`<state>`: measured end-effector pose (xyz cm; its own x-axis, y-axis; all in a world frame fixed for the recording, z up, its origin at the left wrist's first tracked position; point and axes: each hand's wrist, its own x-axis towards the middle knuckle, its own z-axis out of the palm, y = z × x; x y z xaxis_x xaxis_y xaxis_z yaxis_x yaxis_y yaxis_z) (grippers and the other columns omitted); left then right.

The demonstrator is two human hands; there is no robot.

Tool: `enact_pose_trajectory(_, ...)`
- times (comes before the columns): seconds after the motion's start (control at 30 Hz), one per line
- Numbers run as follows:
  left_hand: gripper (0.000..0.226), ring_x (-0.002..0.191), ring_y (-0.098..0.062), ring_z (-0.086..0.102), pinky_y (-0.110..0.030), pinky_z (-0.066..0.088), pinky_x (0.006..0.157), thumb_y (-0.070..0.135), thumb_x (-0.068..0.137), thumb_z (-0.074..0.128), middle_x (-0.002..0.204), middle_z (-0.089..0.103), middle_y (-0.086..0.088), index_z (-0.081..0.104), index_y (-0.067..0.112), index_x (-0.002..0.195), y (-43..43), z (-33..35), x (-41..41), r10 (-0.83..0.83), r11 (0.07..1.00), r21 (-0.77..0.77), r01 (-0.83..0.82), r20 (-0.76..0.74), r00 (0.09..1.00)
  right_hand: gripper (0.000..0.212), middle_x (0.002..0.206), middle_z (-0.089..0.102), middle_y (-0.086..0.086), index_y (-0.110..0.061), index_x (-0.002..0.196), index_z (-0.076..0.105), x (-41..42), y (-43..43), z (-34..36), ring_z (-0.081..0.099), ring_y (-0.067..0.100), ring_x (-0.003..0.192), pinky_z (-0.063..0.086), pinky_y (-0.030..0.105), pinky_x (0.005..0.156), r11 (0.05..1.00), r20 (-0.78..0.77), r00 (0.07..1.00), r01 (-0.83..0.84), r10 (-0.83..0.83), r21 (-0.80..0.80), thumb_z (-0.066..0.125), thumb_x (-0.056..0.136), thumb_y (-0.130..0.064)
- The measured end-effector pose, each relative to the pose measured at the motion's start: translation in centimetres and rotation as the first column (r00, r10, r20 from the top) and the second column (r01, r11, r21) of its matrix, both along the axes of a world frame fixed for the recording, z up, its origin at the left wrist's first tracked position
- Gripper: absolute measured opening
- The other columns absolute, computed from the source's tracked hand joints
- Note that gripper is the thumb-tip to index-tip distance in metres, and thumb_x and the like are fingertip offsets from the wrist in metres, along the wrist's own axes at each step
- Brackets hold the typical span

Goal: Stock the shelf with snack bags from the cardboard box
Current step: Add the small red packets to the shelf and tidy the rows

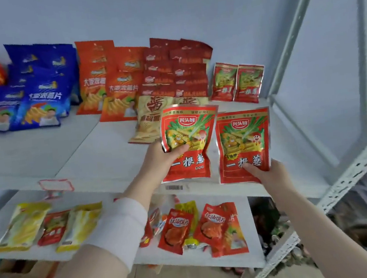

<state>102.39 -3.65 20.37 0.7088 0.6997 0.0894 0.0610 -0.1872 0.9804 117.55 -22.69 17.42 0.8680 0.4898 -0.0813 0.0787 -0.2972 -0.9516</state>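
1. The left hand [157, 157] grips a red snack bag [187, 143] at centre frame, fingers [180, 149] clenched over its front.
2. The right hand [265, 175] grasps a matching second red bag [243, 146] just right of it, by the lower corner.
3. Both bags are held above the front edge of the white upper shelf [102, 147].
4. Two same-style bags [238, 83] stand at the shelf's back, upper right of centre.
5. The cardboard box [22, 273] sits at lower left.

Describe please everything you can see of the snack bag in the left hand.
The snack bag is a glossy red foil pouch with silver edges, a green onion picture, a white logo and large dark characters. It is sealed, upright and slightly tilted, held above the upper shelf. The left hand grips its left edge, thumb across the front.
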Motion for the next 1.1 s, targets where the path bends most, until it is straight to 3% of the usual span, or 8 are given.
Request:
enact_pose_trajectory(0.07, 0.015, 0.086, -0.011, 0.066, -0.024, 0.051, 0.072, 0.028, 0.081, 0.071, 0.089, 0.067, 0.011, 0.058, 0.033, 0.086, 1.1, 0.0, 4.8, -0.025, 1.0, 0.006, 0.025, 0.0, 1.0, 0.018, 0.084, 0.065, 0.001, -0.016, 0.092, 0.06, 3.9, 0.8, 0.5, 0.061, 0.012, 0.072, 0.048, 0.023, 0.067, 0.998, 0.026, 0.998, 0.051, -0.052, 0.023, 0.072, 0.08, -0.021)
enact_pose_trajectory(0.2, 0.015, 0.093, -0.018, 0.066, -0.037, 0.053, 0.086, 0.031, 0.082, 0.07, 0.098, 0.069, 0.003, 0.06, 0.03, 0.092, 3.6, 0.3, 13.8, -0.093, 0.996, 0.011, 0.093, -0.025, 0.995, 0.018, 0.08, 0.065, -0.001, -0.015, 0.095, 0.061, 11.1, 3.4, 0.8, 0.06, 0.005, 0.069, 0.046, 0.013, 0.055, 0.993, 0.052, 0.992, 0.11, -0.112, 0.038, 0.071, 0.081, -0.017)
enact_pose_trajectory(0.37, 0.025, 0.091, -0.015, 0.066, -0.026, 0.051, 0.076, 0.027, 0.085, 0.067, 0.102, 0.068, 0.002, 0.06, 0.019, 0.107, 6.2, 1.2, 23.7, -0.146, 0.989, 0.018, 0.146, -0.005, 0.989, 0.014, 0.081, 0.066, -0.004, -0.02, 0.087, 0.061, 18.9, 6.8, 0.1, 0.063, 0.01, 0.073, 0.052, 0.032, 0.075, 0.984, 0.011, 0.986, 0.168, -0.169, 0.06, 0.072, 0.08, -0.016)
enact_pose_trajectory(0.43, 0.029, 0.084, -0.01, 0.066, -0.023, 0.051, 0.071, 0.033, 0.084, 0.067, 0.098, 0.068, 0.007, 0.058, 0.021, 0.109, 7.3, 0.8, 27.3, -0.13, 0.991, -0.003, 0.13, -0.026, 0.991, 0.017, 0.079, 0.065, -0.005, -0.017, 0.091, 0.061, 21.8, 7.9, -0.4, 0.064, 0.014, 0.074, 0.051, 0.034, 0.077, 0.979, -0.007, 0.982, 0.191, -0.191, 0.066, 0.073, 0.079, -0.015)
enact_pose_trajectory(0.57, 0.04, 0.092, -0.018, 0.068, -0.036, 0.055, 0.08, 0.037, 0.082, 0.069, 0.107, 0.069, 0.001, 0.057, 0.019, 0.116, 9.1, -0.1, 33.5, -0.08, 0.994, -0.083, 0.077, -0.034, 0.996, 0.023, 0.083, 0.068, -0.003, -0.015, 0.1, 0.062, 27.1, 10.2, -1.1, 0.066, 0.018, 0.079, 0.055, 0.033, 0.076, 0.982, -0.028, 0.984, 0.178, -0.177, 0.057, 0.073, 0.08, -0.017)
enact_pose_trajectory(0.77, 0.044, 0.096, -0.017, 0.064, -0.025, 0.047, 0.068, 0.04, 0.083, 0.067, 0.111, 0.064, 0.001, 0.053, 0.019, 0.119, 12.1, -0.7, 40.2, 0.09, 0.995, -0.031, -0.096, -0.15, 0.985, 0.027, 0.087, 0.066, -0.006, -0.021, 0.102, 0.058, 33.9, 14.2, -1.9, 0.064, 0.013, 0.081, 0.051, 0.031, 0.079, 0.988, 0.003, 0.99, 0.143, -0.144, 0.058, 0.073, 0.08, -0.025)
enact_pose_trajectory(0.83, 0.047, 0.102, -0.02, 0.063, -0.027, 0.046, 0.071, 0.037, 0.083, 0.068, 0.115, 0.063, -0.001, 0.049, 0.017, 0.121, 12.9, -0.9, 41.8, 0.131, 0.99, -0.037, -0.139, -0.17, 0.977, 0.029, 0.085, 0.064, -0.01, -0.023, 0.104, 0.057, 35.6, 15.5, -2.0, 0.062, 0.007, 0.078, 0.048, 0.026, 0.076, 0.987, 0.015, 0.99, 0.14, -0.142, 0.074, 0.073, 0.08, -0.025)
enact_pose_trajectory(1.1, 0.038, 0.109, -0.024, 0.06, -0.032, 0.047, 0.08, 0.023, 0.086, 0.066, 0.119, 0.06, -0.006, 0.047, 0.012, 0.117, 15.0, -1.7, 45.8, 0.158, 0.979, -0.101, -0.174, -0.148, 0.976, 0.032, 0.095, 0.063, -0.008, -0.025, 0.102, 0.055, 39.5, 18.8, -2.6, 0.062, 0.013, 0.088, 0.047, 0.028, 0.079, 0.982, 0.052, 0.982, 0.182, -0.184, 0.046, 0.074, 0.078, -0.031)
